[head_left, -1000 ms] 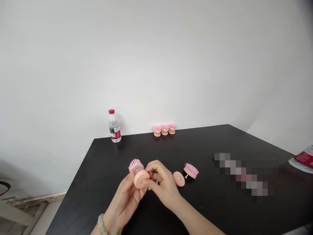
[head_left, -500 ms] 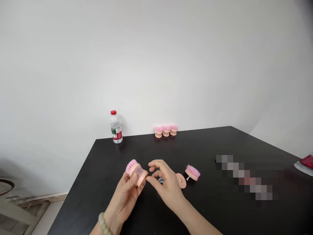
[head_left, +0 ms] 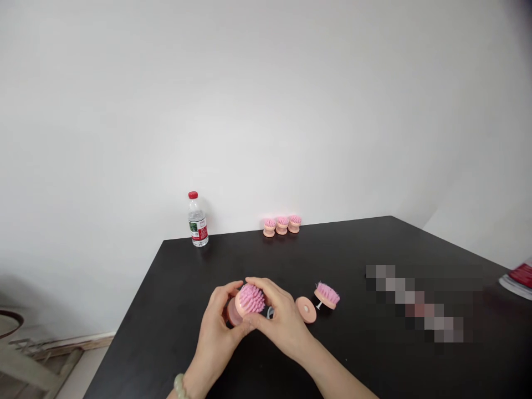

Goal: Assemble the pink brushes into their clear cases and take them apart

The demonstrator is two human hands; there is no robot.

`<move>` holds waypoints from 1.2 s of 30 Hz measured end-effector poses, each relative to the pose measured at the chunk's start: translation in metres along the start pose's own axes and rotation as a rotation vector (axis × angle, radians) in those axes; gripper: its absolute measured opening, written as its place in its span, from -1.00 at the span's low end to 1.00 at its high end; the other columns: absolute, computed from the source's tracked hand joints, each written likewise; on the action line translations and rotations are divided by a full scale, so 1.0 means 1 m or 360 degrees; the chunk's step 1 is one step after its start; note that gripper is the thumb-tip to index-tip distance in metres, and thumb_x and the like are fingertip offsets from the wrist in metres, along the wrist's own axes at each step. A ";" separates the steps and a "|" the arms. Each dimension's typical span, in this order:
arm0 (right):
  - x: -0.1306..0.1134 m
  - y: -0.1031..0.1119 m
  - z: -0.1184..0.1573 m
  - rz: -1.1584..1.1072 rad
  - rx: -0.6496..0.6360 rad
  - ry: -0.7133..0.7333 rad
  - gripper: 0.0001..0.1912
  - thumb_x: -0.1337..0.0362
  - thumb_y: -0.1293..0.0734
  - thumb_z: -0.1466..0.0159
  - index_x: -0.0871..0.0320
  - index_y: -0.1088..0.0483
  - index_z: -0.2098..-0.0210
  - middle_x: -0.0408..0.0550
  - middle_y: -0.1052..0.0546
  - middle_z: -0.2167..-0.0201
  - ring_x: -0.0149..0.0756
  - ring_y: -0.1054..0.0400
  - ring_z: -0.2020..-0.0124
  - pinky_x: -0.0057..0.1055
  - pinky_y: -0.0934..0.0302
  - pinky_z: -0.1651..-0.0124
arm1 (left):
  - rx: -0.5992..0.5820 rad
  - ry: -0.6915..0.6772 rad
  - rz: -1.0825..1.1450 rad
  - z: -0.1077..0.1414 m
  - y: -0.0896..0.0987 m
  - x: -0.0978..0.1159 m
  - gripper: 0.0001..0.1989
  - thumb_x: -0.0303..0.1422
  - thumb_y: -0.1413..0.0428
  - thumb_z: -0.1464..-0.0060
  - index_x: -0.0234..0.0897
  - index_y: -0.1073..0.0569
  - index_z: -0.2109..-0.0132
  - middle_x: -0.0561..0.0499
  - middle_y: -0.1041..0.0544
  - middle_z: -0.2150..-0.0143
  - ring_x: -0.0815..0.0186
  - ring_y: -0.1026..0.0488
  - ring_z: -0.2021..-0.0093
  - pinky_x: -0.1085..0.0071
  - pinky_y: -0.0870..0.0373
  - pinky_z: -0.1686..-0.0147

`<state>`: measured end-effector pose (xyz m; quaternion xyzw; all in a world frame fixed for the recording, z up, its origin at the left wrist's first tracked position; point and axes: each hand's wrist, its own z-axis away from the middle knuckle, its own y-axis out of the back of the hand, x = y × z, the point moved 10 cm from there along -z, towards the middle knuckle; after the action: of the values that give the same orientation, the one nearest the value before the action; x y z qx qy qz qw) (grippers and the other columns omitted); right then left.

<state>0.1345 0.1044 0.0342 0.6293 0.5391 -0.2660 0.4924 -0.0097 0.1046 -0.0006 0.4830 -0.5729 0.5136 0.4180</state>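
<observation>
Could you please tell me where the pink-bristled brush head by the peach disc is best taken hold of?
Probably by its peach rim, pinching from the near side, where the right hand sits closest. The head lies tilted with bristles up and away, so the rim stands free, while the thin white stem toward the peach disc offers little to hold.

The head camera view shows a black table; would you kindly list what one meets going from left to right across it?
Plastic water bottle → left hand → pink-bristled brush → right hand → peach disc → pink brush head on a stem
</observation>
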 end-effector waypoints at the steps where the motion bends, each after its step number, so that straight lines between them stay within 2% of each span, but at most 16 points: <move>1: 0.003 0.002 0.000 -0.0067 0.0024 -0.0036 -0.52 0.37 -0.45 -0.12 0.02 -0.43 -0.04 -0.03 -0.52 -0.01 -0.09 -0.43 -0.03 -0.15 -0.35 -0.08 | -0.0011 0.0013 0.0028 0.000 0.000 -0.001 -0.42 -0.46 -0.46 0.33 -0.15 -0.56 0.06 -0.03 -0.55 0.10 0.13 -0.47 0.06 0.35 -0.42 0.07; 3: 0.010 0.005 -0.001 -0.0250 0.0065 -0.0109 -0.55 0.28 -0.44 -0.16 0.04 -0.42 -0.04 0.00 -0.51 -0.02 -0.07 -0.44 -0.03 -0.19 -0.37 -0.03 | -0.0075 0.0086 0.0101 0.000 -0.002 -0.003 -0.41 -0.35 -0.46 0.29 -0.17 -0.51 0.02 -0.04 -0.55 0.07 0.12 -0.47 0.03 0.30 -0.42 0.04; 5: 0.016 0.006 -0.001 -0.0442 0.0067 -0.0148 -0.55 0.22 -0.44 -0.18 0.05 -0.40 -0.06 0.01 -0.50 -0.02 -0.07 -0.43 -0.04 -0.20 -0.37 -0.02 | -0.0170 0.0184 0.0141 0.001 -0.006 -0.004 -0.48 -0.27 -0.42 0.19 -0.21 -0.49 0.03 -0.06 -0.56 0.06 0.16 -0.47 0.04 0.31 -0.42 0.05; 8: 0.019 0.005 -0.001 -0.0630 0.0039 -0.0156 -0.53 0.18 -0.45 -0.19 0.05 -0.38 -0.07 0.02 -0.50 0.00 -0.07 -0.42 -0.03 -0.20 -0.35 -0.02 | -0.0212 0.0213 0.0118 0.003 -0.008 -0.002 -0.52 -0.26 -0.39 0.14 -0.25 -0.48 0.05 -0.06 -0.56 0.11 0.22 -0.48 0.10 0.35 -0.43 0.09; 12: 0.023 0.004 -0.002 -0.0776 0.0062 -0.0203 -0.51 0.10 -0.51 -0.13 0.05 -0.40 -0.02 0.00 -0.50 0.06 -0.08 -0.41 0.00 -0.20 -0.31 -0.04 | -0.0088 0.0037 -0.0065 0.002 -0.002 0.004 -0.51 -0.35 -0.40 0.21 -0.23 -0.46 0.08 -0.01 -0.54 0.16 0.23 -0.50 0.15 0.32 -0.46 0.11; 18: 0.027 -0.002 -0.003 -0.0939 0.0060 -0.0292 -0.58 0.08 -0.52 -0.13 0.07 -0.44 0.08 -0.07 -0.50 0.17 -0.18 -0.38 0.11 -0.30 -0.29 0.06 | 0.0009 -0.0225 -0.0449 0.003 -0.001 0.012 -0.63 -0.40 -0.29 0.12 -0.20 -0.40 0.12 0.00 -0.49 0.16 0.20 -0.52 0.16 0.22 -0.49 0.10; 22: 0.027 -0.006 -0.003 -0.1080 0.0050 -0.0336 -0.59 0.09 -0.52 -0.14 0.08 -0.45 0.08 -0.06 -0.51 0.18 -0.20 -0.37 0.11 -0.32 -0.27 0.07 | 0.0111 -0.0458 -0.0717 0.009 0.003 0.023 -0.59 -0.37 -0.30 0.07 -0.17 -0.38 0.06 0.00 -0.46 0.13 0.20 -0.50 0.16 0.20 -0.49 0.12; 27: 0.029 -0.010 -0.003 -0.1266 -0.0003 -0.0385 -0.65 0.06 -0.47 -0.21 0.09 -0.45 0.10 -0.05 -0.50 0.20 -0.24 -0.37 0.19 -0.31 -0.27 0.12 | 0.0045 -0.0753 -0.0872 0.019 -0.005 0.038 -0.54 -0.35 -0.30 0.00 -0.12 -0.33 -0.03 0.00 -0.44 0.11 0.22 -0.49 0.19 0.24 -0.51 0.18; 30: 0.031 -0.005 -0.005 -0.1235 0.0009 -0.0362 -0.63 0.08 -0.48 -0.20 0.09 -0.44 0.08 -0.07 -0.51 0.21 -0.26 -0.38 0.20 -0.31 -0.26 0.11 | 0.0003 -0.0854 -0.0961 0.023 -0.010 0.041 -0.56 -0.34 -0.25 -0.07 -0.11 -0.31 -0.07 -0.03 -0.43 0.07 0.21 -0.49 0.16 0.23 -0.53 0.17; 32: 0.033 0.004 -0.008 -0.1120 0.0067 -0.0333 -0.58 0.11 -0.51 -0.16 0.07 -0.41 0.05 -0.07 -0.52 0.18 -0.23 -0.40 0.15 -0.30 -0.26 0.07 | 0.0023 -0.0886 -0.1025 0.023 -0.010 0.040 -0.51 -0.31 -0.25 -0.08 -0.11 -0.28 -0.12 -0.08 -0.40 -0.03 0.15 -0.48 0.05 0.18 -0.54 0.12; 36: 0.035 0.028 -0.022 -0.0658 0.0168 -0.0269 -0.56 0.17 -0.50 -0.13 0.06 -0.37 0.04 -0.04 -0.52 0.10 -0.15 -0.41 0.04 -0.24 -0.27 -0.01 | 0.0168 -0.0818 -0.1097 0.016 0.002 0.033 -0.51 -0.26 -0.17 -0.14 -0.12 -0.24 -0.18 -0.15 -0.33 -0.15 0.07 -0.43 -0.07 0.07 -0.54 0.05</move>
<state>0.1663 0.1406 0.0219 0.5058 0.5989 -0.4408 0.4372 -0.0174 0.0850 0.0292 0.7790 -0.4365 0.2357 0.3835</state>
